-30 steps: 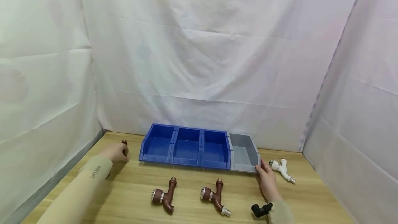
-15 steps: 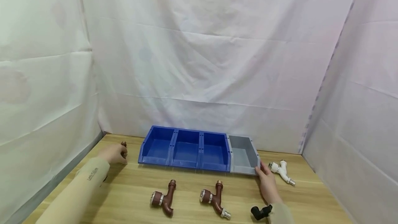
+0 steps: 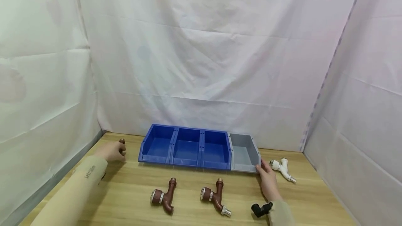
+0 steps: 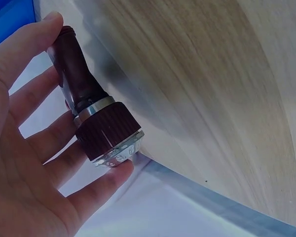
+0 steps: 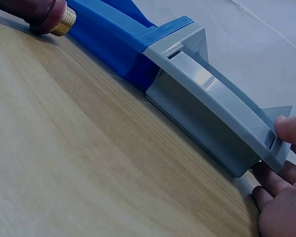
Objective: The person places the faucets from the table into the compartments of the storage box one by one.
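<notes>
Far L first: the L hand [image 3: 110, 151], well out L of the blue bins [image 3: 186, 162], had hold of a brown tap [image 4: 108, 129]! Fingers half-curled & spread behind it, thumb at the pipe end, little finger at the knob's metal cap; couldn't tell if the tap touched the wood table [image 3: 135, 198]. Next, the blue bins themselves, 3 in a row, pale sheet [image 3: 194, 62] hanging behind. In front of them, a 2nd brown tap [image 3: 166, 198], lying w/ its knob to the L; then, in front of their R end, a 3rd brown tap [image 3: 217, 197] w/ a metal spout tip. Right up against the blue bins' R side, the grey bin [image 3: 245, 167], & the R hand [image 3: 268, 180] had it pinched: thumb on the front R corner, fingers bent by the outer wall, gap nearly closed. Last, R of the blue bins, past that hand, a white tap [image 3: 284, 169].
</notes>
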{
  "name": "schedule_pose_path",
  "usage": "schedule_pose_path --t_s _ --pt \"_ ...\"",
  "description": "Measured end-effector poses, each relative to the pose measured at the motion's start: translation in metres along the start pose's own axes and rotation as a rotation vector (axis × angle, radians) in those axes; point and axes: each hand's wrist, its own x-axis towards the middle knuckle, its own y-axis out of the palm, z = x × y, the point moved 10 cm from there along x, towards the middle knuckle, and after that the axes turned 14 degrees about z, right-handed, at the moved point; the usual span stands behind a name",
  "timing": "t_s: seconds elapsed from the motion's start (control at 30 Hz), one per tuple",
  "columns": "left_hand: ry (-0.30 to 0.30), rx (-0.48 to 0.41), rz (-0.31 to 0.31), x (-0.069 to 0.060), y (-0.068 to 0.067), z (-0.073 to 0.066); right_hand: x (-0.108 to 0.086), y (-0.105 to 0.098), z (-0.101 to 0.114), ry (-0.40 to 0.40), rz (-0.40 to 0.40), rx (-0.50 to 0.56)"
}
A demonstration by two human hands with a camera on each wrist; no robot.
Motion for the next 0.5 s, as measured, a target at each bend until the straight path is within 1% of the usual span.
schedule_pose_path --t_s 0.1,0.2,0.27,0.43,0.5 --pt "0.007 0.015 0.008 -0.002 -0.002 0.003 0.001 0.002 0.0 -0.001 0.003 0.0" --pt "0.003 0.032 -0.002 -0.005 -0.004 0.006 0.0 0.004 0.0 -0.002 0.003 -0.005" --pt "-0.003 0.036 -0.002 -0.006 -0.004 0.009 -0.002 0.004 0.001 0.002 -0.012 -0.036" --pt "-0.077 0.027 -0.008 -0.014 -0.008 0.02 -0.002 0.006 0.004 -0.004 -0.033 -0.108" --pt "-0.106 0.022 -0.013 -0.018 -0.01 0.024 0.0 0.008 0.005 -0.011 -0.031 -0.106"
